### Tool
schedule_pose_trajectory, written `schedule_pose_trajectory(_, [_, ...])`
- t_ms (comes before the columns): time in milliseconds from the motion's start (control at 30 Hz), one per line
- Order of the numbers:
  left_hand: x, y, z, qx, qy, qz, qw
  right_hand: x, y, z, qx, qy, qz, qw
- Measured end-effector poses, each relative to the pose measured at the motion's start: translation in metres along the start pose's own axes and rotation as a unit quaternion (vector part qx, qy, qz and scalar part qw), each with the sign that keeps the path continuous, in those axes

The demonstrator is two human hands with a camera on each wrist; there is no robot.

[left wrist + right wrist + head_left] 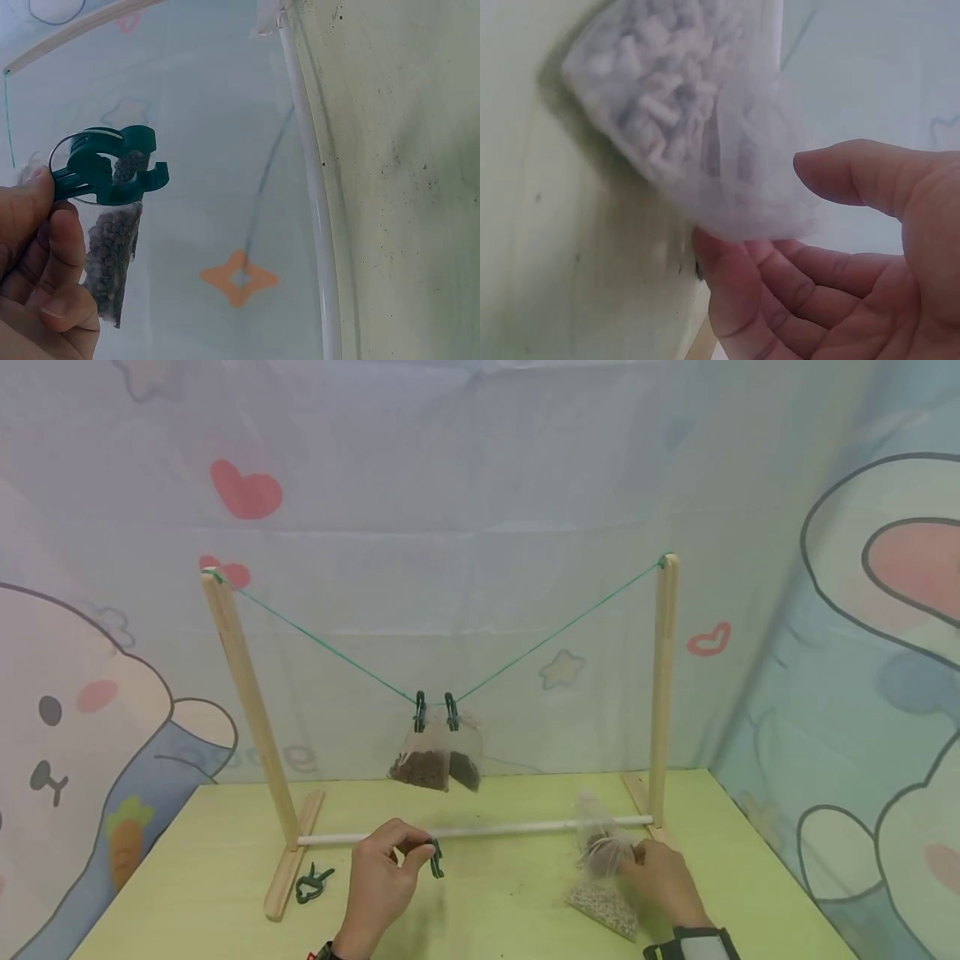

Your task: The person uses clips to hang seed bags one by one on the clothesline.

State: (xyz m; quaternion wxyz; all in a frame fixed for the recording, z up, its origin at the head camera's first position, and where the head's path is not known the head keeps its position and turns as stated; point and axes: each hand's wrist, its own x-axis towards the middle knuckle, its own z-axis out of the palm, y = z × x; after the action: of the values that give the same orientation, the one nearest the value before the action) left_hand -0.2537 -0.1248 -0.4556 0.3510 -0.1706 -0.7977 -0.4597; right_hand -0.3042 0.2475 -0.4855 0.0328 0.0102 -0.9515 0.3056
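Note:
My left hand [381,878] pinches the handles of a green spring clip [112,166] between thumb and fingers; the clip's mouth gapes in the left wrist view. At the right, my right hand [666,878] is at the gathered end of a sheer mesh bag of pale pellets [664,90]. Its thumb [840,174] and curved fingers lie on either side of the mesh, with a gap between them. Behind lies another mesh bag [600,852] with dark contents. Two clips [419,712] hold mesh bags of dark bits [422,768] on the green string [322,645].
The string sags between two wooden posts [251,706] [663,693], joined low down by a white rod [510,830]. Another green clip [312,885] lies on the yellow table [487,918] by the left post's foot. A printed cloth [480,568] hangs behind.

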Motion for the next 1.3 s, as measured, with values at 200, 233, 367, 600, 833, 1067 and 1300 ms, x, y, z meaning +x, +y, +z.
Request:
schedule_pose_trajectory(200, [0.000, 0.004, 0.001, -0.005, 0.004, 0.000, 1.0000, -0.003, -0.012, 0.001, 0.040, 0.013, 0.009, 0.9991])
schedule_pose_trajectory(233, [0.000, 0.005, 0.001, -0.006, 0.005, 0.001, 1.0000, -0.003, -0.014, 0.001, 0.042, 0.017, 0.002, 0.9990])
schedule_pose_trajectory(367, [0.003, 0.011, 0.000, -0.007, 0.011, 0.014, 0.9998, -0.007, -0.023, -0.002, 0.039, 0.037, -0.043, 0.9977])
schedule_pose_trajectory(600, [0.016, 0.024, -0.004, 0.003, 0.008, 0.081, 0.9967, -0.016, -0.047, -0.016, 0.032, 0.052, -0.108, 0.9923])
schedule_pose_trajectory(833, [0.040, 0.047, -0.003, 0.000, 0.018, 0.126, 0.9918, -0.017, -0.070, -0.026, 0.040, 0.076, -0.149, 0.9852])
schedule_pose_trajectory(1067, [0.063, 0.066, 0.004, -0.024, 0.035, 0.154, 0.9872, -0.012, -0.091, -0.033, 0.089, 0.096, -0.185, 0.9739])
schedule_pose_trajectory(1300, [0.086, 0.081, 0.008, -0.049, 0.058, 0.157, 0.9847, -0.006, -0.114, -0.040, 0.135, 0.082, -0.185, 0.9700])
